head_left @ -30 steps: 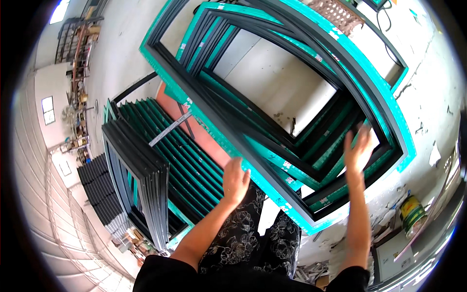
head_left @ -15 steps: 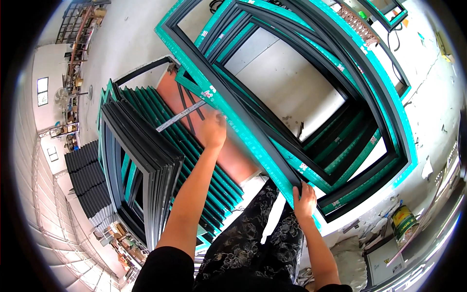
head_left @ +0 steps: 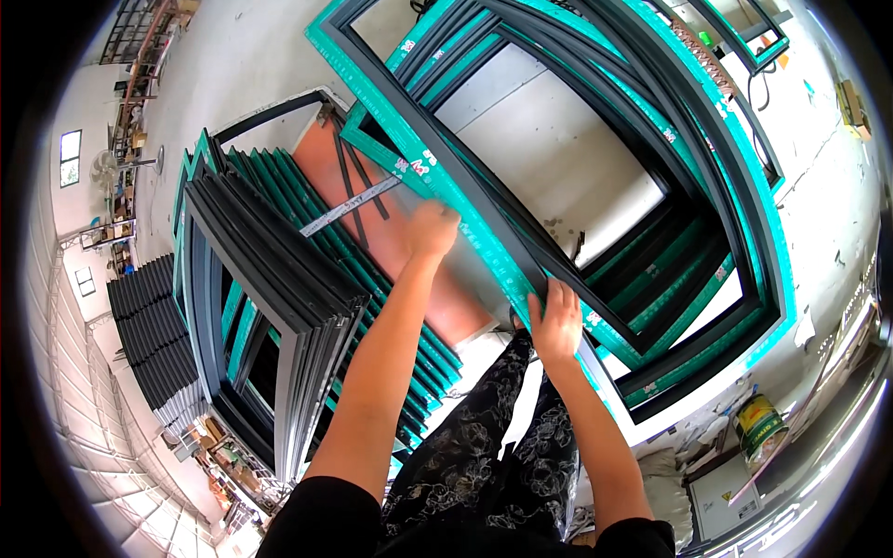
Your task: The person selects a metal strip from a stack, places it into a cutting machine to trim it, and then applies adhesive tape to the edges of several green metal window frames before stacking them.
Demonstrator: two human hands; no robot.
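Note:
A large rectangular window frame (head_left: 474,221), dark grey with a teal film along its face, lies tilted on top of several similar frames. My left hand (head_left: 433,231) is closed in a fist at the teal outer edge of its near bar; whatever it may hold is hidden. Farther down the same bar, my right hand (head_left: 557,321) grips it, fingers over the top and thumb on the near side. Under and left of my left hand is a reddish-brown board (head_left: 327,149), crossed by a grey strip (head_left: 350,206) and thin dark strips.
On the left stand rows of dark frames (head_left: 270,251) and teal-edged profiles (head_left: 288,191). A green and yellow bucket (head_left: 761,420) and a grey-white panel box (head_left: 727,502) are at the lower right. Shelving (head_left: 139,102) and a fan (head_left: 110,172) line the far left wall.
My right hand has slid up along the bar, toward my left hand. My left hand has shifted slightly right, still fisted at the edge. The view has also shifted a little.

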